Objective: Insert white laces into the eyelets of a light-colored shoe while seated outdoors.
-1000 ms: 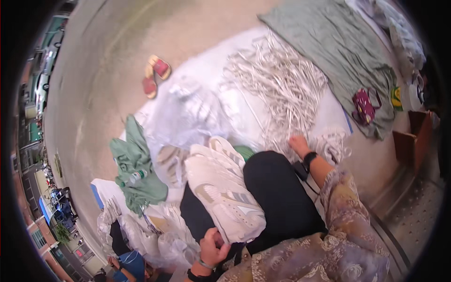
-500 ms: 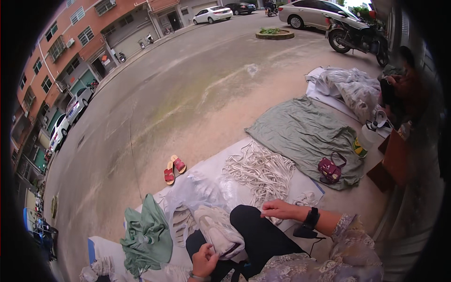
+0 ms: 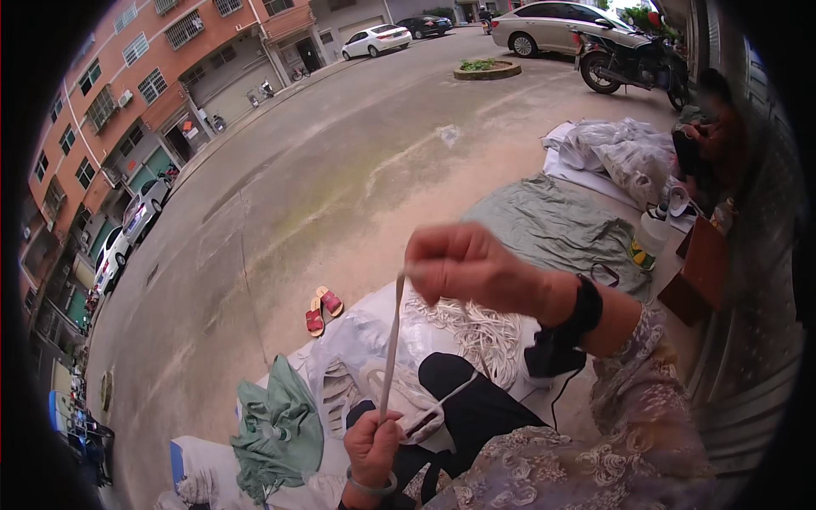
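Over the lap, as the head camera saw it, a pale, flat shoelace [image 3: 392, 348] was stretched at a steep slant between two bare hands. The right hand [image 3: 476, 263], raised well above the knees, had its grip pinched together on the upper end. The left hand [image 3: 372, 442], low and close to the body, had its grip clamped on the lower part. Another pale strand [image 3: 455, 393] ran across the black trousers [image 3: 480, 418]; whether it belonged to the same lace could not be told. Behind the taut lace, a white sneaker [image 3: 410, 393] lay on the lap, partly hidden.

Beyond the knees, a heap of loose laces [image 3: 493, 340] covered part of a white sheet [image 3: 361, 306]. Left of the sneaker sat a clear plastic bag [image 3: 344, 342], then a crumpled green cloth [image 3: 276, 433]. Red sandals [image 3: 323, 310] stood on the pavement [image 3: 280, 238] just past the sheet. Farther right, a grey-green sheet [image 3: 552, 225] was spread near a brown box [image 3: 697, 263], with another person [image 3: 722, 127] seated beyond.
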A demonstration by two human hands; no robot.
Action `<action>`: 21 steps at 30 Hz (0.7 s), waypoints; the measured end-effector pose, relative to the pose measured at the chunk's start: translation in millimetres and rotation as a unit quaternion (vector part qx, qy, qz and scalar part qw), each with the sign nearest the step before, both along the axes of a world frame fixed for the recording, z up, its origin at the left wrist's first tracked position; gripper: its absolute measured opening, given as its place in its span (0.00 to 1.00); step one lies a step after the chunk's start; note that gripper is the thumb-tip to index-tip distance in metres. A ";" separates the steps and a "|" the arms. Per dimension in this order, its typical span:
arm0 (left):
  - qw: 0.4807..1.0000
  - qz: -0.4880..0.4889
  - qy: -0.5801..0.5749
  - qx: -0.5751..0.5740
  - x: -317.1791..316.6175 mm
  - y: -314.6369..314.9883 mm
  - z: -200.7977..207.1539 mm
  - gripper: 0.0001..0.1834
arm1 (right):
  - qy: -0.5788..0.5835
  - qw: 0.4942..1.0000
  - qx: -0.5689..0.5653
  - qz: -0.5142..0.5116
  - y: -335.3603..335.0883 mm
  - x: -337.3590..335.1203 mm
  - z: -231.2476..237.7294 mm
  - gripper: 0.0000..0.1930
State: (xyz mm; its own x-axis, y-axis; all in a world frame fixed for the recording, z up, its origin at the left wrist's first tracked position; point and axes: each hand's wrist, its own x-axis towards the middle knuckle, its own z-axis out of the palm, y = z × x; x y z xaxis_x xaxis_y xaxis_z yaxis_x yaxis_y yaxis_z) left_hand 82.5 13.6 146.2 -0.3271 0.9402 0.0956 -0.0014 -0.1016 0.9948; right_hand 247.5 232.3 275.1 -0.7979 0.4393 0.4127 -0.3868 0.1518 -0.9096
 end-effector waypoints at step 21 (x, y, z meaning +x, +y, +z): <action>0.919 0.039 0.384 -0.084 -30.3 24.4 -52.6 0.05 | -0.184 0.970 0.017 0.159 -58.3 -64.5 -208.7 0.18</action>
State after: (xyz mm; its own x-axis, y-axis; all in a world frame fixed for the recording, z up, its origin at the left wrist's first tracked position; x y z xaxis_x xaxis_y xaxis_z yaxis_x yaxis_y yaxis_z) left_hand 52.2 38.0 93.6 -0.2912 0.9390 0.1831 0.7088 0.0832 0.7005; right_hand 183.0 174.0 66.5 -0.9867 0.1388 0.0843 -0.0691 0.1108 -0.9914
